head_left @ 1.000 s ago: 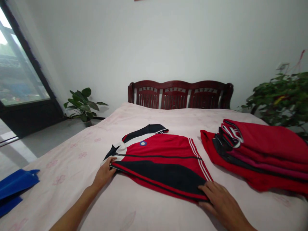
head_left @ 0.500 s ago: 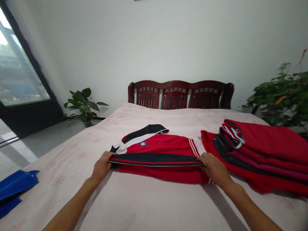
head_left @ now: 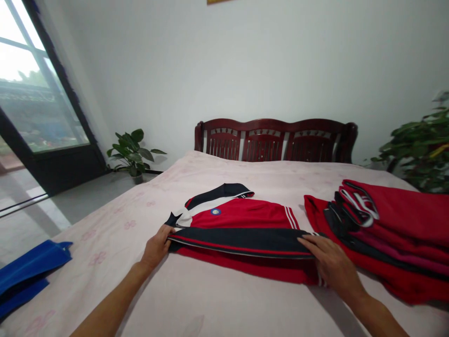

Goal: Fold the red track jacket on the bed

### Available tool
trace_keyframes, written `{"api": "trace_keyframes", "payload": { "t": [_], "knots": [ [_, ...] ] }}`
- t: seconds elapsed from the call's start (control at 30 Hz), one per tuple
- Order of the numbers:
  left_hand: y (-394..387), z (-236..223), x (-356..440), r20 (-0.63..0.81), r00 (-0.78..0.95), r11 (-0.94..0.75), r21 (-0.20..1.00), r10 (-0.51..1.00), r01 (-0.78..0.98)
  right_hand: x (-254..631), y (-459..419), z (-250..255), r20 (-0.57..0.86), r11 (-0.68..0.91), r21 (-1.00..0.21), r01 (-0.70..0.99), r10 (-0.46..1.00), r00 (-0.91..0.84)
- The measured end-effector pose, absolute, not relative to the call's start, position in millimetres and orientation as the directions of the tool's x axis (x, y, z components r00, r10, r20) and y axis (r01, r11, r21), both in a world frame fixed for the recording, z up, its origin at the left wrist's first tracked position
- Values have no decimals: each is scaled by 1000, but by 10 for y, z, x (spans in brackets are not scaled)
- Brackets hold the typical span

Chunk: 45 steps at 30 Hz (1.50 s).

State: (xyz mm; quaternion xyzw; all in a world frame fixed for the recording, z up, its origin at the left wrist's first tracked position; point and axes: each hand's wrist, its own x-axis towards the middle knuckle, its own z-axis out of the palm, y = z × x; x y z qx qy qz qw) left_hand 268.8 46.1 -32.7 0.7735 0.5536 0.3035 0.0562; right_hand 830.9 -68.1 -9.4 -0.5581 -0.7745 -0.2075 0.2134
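Observation:
A red, navy and white jacket (head_left: 242,213) lies on the bed, with a round blue badge (head_left: 215,212) on its chest. My left hand (head_left: 156,246) pinches it at the shoulder end, beside the white collar. At the cuff end of the near navy sleeve (head_left: 242,239), my right hand (head_left: 335,264) grips the cloth with its fingers over the top; its thumb is hidden. This sleeve stretches between both hands across the jacket body, slightly raised along its near edge. The far sleeve (head_left: 224,191) is folded over beyond the collar.
Folded red and dark clothes (head_left: 407,210) are stacked at the right on the pink floral bedsheet (head_left: 224,306). Blue cloth (head_left: 35,264) lies at the left edge. Behind stand a dark wooden headboard (head_left: 266,140) and potted plants (head_left: 131,150) on both sides.
The view has turned slightly left, so everything sits further right. My right hand has shifted on the sleeve's cuff end, with its fingers straighter, and the navy sleeve shows wider. My left hand keeps its pinch.

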Motion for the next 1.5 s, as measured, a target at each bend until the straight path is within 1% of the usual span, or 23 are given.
{"api": "trace_keyframes", "payload": {
  "t": [0.1,0.17,0.23,0.33,0.47,0.53,0.6,0.67,0.77,0.83,0.9,0.97,1.0,1.17,1.27,1.37,1.43,1.5],
  "knots": [
    [339,-414,2569,349,315,-446,407,882,797,8429,-867,-500,478,400,131,907,776,-412],
    [271,-447,2505,336,373,-487,385,865,784,8500,-960,-757,437,416,133,900,790,-430],
    [225,-438,2465,329,419,-523,364,846,771,8533,-1022,-897,435,386,120,915,808,-398],
    [183,-376,2414,312,462,-553,358,830,752,8527,-1090,-884,426,365,90,927,827,-367],
    [182,-279,2312,240,504,-558,360,830,747,8514,-1156,-639,343,320,8,947,889,-303],
    [219,-220,2344,222,465,-515,335,857,789,8435,-1124,-455,322,269,-53,962,916,-238],
    [270,-161,2542,263,382,-451,302,886,840,8208,-1019,-249,338,237,-107,965,922,-189],
    [311,-133,2940,327,333,-427,280,884,860,7800,-850,-63,361,233,-139,963,917,-169],
    [326,-218,3754,395,406,-517,234,824,823,7010,-564,62,302,290,-141,947,923,-237],
    [320,-357,4218,405,487,-585,162,773,794,6583,-410,7,227,335,-138,932,927,-300],
    [331,-519,4466,394,532,-609,96,749,787,6393,-310,-131,141,310,-136,941,946,-292],
    [375,-653,4469,384,535,-594,45,752,803,6481,-265,-301,89,262,-127,957,964,-252],
    [408,-701,4397,380,528,-579,24,760,815,6615,-262,-383,86,240,-117,964,969,-231],
    [573,-777,3800,352,478,-494,-49,805,868,7597,-360,-653,193,149,10,989,970,-148],
    [628,-789,3502,345,442,-449,-66,828,891,8004,-440,-692,220,112,52,992,968,-121],
    [680,-767,3284,321,413,-420,-53,852,906,8198,-481,-645,193,66,18,998,979,-68],
    [728,-698,3197,292,380,-394,-14,878,919,8284,-456,-567,161,36,-55,998,987,-26],
    [796,-579,3186,259,330,-355,56,908,933,8364,-358,-456,149,-8,-143,990,988,30]
  ]
}}
